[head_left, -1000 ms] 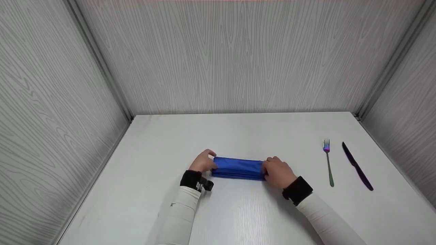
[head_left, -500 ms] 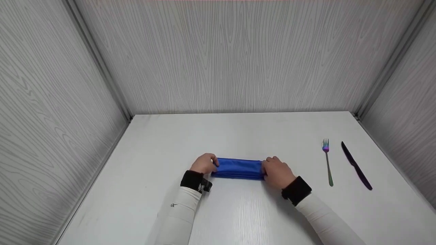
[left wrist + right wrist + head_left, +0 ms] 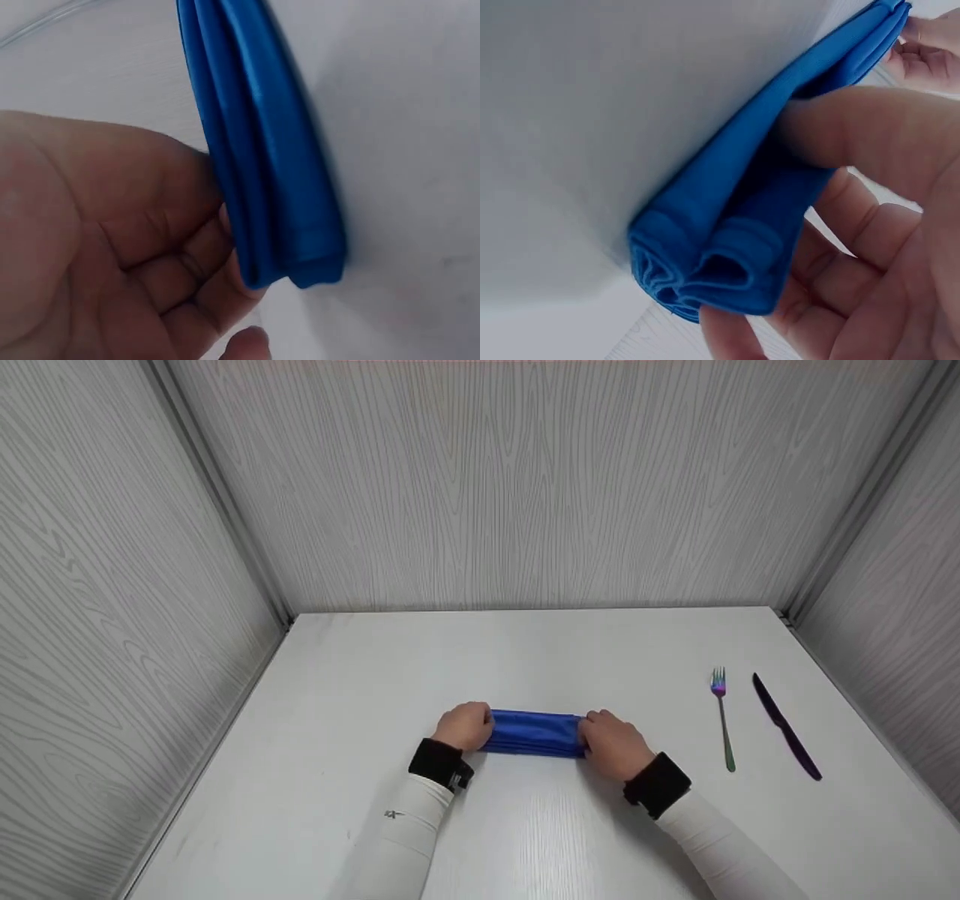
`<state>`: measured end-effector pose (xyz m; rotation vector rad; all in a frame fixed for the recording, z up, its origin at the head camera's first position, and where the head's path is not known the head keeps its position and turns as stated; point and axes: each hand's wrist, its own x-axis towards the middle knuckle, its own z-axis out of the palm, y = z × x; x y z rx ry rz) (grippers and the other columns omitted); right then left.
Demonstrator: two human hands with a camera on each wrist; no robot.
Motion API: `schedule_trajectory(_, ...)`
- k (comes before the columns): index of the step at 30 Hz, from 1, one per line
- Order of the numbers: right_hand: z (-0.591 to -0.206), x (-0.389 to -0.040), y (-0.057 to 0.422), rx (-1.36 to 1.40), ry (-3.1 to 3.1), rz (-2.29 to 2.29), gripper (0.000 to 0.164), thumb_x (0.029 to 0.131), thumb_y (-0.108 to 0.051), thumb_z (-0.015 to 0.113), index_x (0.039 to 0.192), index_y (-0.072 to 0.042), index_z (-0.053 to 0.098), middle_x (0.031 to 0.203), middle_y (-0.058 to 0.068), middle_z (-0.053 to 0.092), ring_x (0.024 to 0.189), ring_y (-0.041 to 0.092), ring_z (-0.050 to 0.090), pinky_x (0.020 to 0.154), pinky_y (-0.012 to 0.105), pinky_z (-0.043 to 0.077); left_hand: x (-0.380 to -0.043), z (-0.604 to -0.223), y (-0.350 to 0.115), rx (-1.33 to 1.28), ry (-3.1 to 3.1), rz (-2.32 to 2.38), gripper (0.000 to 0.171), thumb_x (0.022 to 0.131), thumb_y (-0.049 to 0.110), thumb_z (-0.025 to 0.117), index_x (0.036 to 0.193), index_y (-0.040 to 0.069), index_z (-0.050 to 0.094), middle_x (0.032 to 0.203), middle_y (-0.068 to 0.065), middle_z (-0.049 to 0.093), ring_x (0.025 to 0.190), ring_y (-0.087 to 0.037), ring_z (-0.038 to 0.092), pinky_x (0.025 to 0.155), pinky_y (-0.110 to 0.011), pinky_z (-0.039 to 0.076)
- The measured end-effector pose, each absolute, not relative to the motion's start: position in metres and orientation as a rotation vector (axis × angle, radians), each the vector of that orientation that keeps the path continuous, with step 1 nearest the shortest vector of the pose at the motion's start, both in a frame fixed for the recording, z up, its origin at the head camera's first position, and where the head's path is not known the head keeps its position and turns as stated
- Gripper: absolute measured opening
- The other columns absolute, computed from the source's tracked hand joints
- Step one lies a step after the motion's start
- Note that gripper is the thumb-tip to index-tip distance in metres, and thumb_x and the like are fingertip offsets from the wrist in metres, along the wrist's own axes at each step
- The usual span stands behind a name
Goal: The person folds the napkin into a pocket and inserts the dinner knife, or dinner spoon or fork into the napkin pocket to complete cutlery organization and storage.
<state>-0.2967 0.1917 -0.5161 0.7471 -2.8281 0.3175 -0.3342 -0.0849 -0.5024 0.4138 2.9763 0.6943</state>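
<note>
A folded blue cloth lies crosswise near the middle of the white table, with layered edges along its near side. My left hand grips its left end; in the left wrist view the thumb and fingers lie on either side of the stacked folds. At the other end my right hand pinches the cloth. The right wrist view shows that thumb tucked into a fold, fingers behind, and the rolled layers at the cloth's end.
To the right on the table lie a rainbow-coloured fork and a dark purple knife, side by side, tips pointing away. Grey wood-grain panels stand at the back and both sides.
My left hand has slid a little to the right over the cloth's left end, and its fingers have closed on it. The right hand keeps its place on the other end.
</note>
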Motion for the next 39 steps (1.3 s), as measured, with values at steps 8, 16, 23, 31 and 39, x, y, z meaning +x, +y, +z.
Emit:
schedule_trajectory(8, -0.514, -0.27, 0.207, 0.813, -2.824, 0.255, 0.017, 0.088, 0.001, 0.078, 0.104, 0.002, 0.075, 0.103, 0.015, 0.072, 0.099, 0.035, 0.071, 0.069, 0.053, 0.06, -0.334, -0.501, -0.082, 0.405, 2.979, 0.659, 0.032, 0.088, 0.03, 0.087, 0.1, 0.006, 0.07, 0.099, -0.011, 0.074, 0.093, -0.028, 0.07, 0.084, -0.047, 0.057)
schedule_trajectory(16, -0.512, -0.257, 0.227, 0.886, -2.975, 0.339, 0.043, 0.095, 0.001, 0.07, 0.137, 0.007, 0.065, 0.146, 0.024, 0.062, 0.139, 0.043, 0.056, 0.097, 0.059, 0.056, -0.332, -0.503, -0.08, 0.318, 2.949, 0.659, 0.038, 0.088, 0.03, 0.087, 0.109, 0.004, 0.07, 0.109, -0.014, 0.074, 0.105, -0.032, 0.07, 0.091, -0.051, 0.057)
schedule_trajectory(23, -0.495, -0.269, 0.223, 0.876, -3.048, 0.421, 0.044, 0.096, -0.011, 0.073, 0.135, 0.007, 0.066, 0.14, 0.027, 0.065, 0.138, 0.048, 0.055, 0.105, 0.06, 0.051, -0.333, -0.504, -0.079, 0.311, 2.948, 0.672, 0.04, 0.09, 0.031, 0.085, 0.111, 0.002, 0.069, 0.112, -0.017, 0.072, 0.11, -0.035, 0.067, 0.094, -0.052, 0.055)
schedule_trajectory(31, -0.491, -0.287, 0.149, 0.786, -2.834, 0.979, 0.042, 0.104, -0.01, 0.065, 0.142, 0.006, 0.059, 0.143, 0.026, 0.063, 0.134, 0.041, 0.06, 0.11, 0.057, 0.048, -0.335, -0.505, -0.079, 0.331, 2.91, 0.668, 0.043, 0.091, 0.03, 0.083, 0.115, -0.001, 0.066, 0.114, -0.02, 0.069, 0.112, -0.036, 0.064, 0.097, -0.053, 0.054)
schedule_trajectory(39, -0.519, -0.323, 0.082, 0.443, -2.518, 2.106, 0.039, 0.103, 0.002, 0.051, 0.139, 0.015, 0.053, 0.133, 0.03, 0.066, 0.112, 0.03, 0.071, 0.096, 0.039, 0.057, -0.337, -0.507, -0.081, 0.351, 2.925, 0.678, 0.043, 0.089, 0.031, 0.083, 0.108, -0.001, 0.063, 0.11, -0.021, 0.067, 0.111, -0.041, 0.064, 0.095, -0.056, 0.055)
